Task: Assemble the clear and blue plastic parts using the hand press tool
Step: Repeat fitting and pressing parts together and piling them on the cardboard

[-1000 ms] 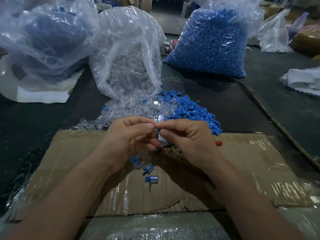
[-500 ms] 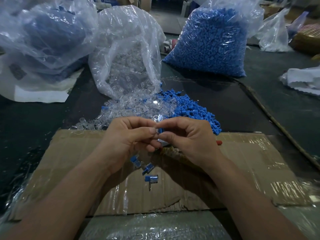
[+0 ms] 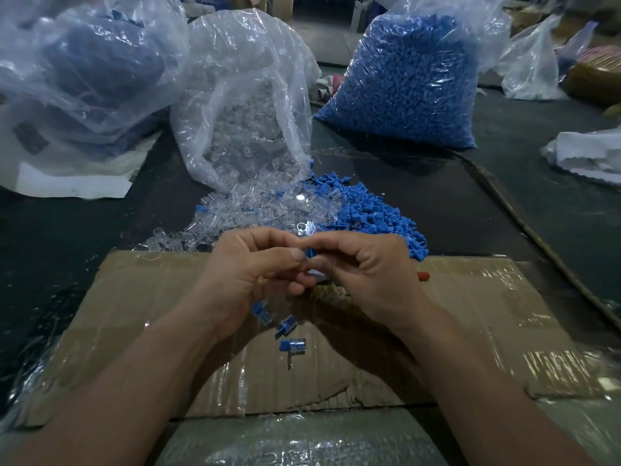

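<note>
Clear-parts bag (image 3: pixel 242 112) beside blue-parts bag (image 3: pixel 410 79); left hand (image 3: pixel 248 274) and right hand (image 3: pixel 366 274) pinch blue part (image 3: pixel 309 253).

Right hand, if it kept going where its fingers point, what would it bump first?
Probably the left hand: the right hand points its fingers at it, with only the small blue part pinched between them.

Dim, cool overall. Specular glare on the crumpled clear plastic bags (image 3: pixel 235 79) across the top and on the taped brown cardboard sheet (image 3: pixel 470 314), right side. Lower corners smeared; wide-angle bends edges. Centre sharp.
</note>
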The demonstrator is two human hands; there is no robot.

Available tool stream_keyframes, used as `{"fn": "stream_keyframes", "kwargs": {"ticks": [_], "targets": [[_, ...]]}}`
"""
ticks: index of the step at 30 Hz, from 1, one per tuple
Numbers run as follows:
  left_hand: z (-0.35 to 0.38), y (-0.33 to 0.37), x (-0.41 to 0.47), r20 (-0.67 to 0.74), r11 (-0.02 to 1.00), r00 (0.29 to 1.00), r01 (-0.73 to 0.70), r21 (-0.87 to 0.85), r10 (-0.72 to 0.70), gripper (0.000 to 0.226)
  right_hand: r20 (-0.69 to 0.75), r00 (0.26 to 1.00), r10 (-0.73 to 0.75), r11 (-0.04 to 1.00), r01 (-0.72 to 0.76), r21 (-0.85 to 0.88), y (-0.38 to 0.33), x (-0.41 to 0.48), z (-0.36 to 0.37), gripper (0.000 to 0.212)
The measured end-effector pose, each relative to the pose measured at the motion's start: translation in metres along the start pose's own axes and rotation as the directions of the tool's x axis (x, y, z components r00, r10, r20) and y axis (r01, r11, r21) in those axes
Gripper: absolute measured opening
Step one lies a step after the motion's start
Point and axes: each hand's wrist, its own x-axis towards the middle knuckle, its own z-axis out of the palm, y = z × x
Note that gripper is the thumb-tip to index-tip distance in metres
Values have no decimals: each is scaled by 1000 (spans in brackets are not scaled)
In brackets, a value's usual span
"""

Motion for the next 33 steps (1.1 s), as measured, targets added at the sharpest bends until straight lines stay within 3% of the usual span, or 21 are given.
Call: {"fn": "stream_keyframes", "kwargs": {"ticks": [14, 17, 20, 23, 26, 30, 33], "targets": [[-1, -2, 3, -10, 997, 999, -32, 67, 33, 7, -34, 997, -72, 996, 70, -52, 0, 0, 3, 25], [0, -1, 3, -16, 998, 999, -33, 53, 33, 6, 17, 1000, -15, 998, 16, -55, -2, 0, 1, 29], [-1, 0, 3, -38, 999, 998, -38, 21, 39, 10, 68, 986, 152, 985, -145, -94, -2, 1, -8, 30], [-4, 1, 4, -85, 998, 995, -56, -20, 54, 7, 123, 928, 352, 922, -321, -216, 2, 4, -23, 23], [-6, 1, 6, -97, 997, 993, -64, -31, 61, 6, 235, 834, 499, 835, -390, -389, 8, 7, -35, 36], [-7, 0, 7, -96, 997, 993, -74, -27, 71, 4, 407, 683, 607, 751, -327, -573, 9, 3, -42, 58], [-7, -1, 8, -103, 996, 992, -74, -47, 69, 4, 432, 665, 608, 725, -246, -643, 9, 1, -39, 70]]}}
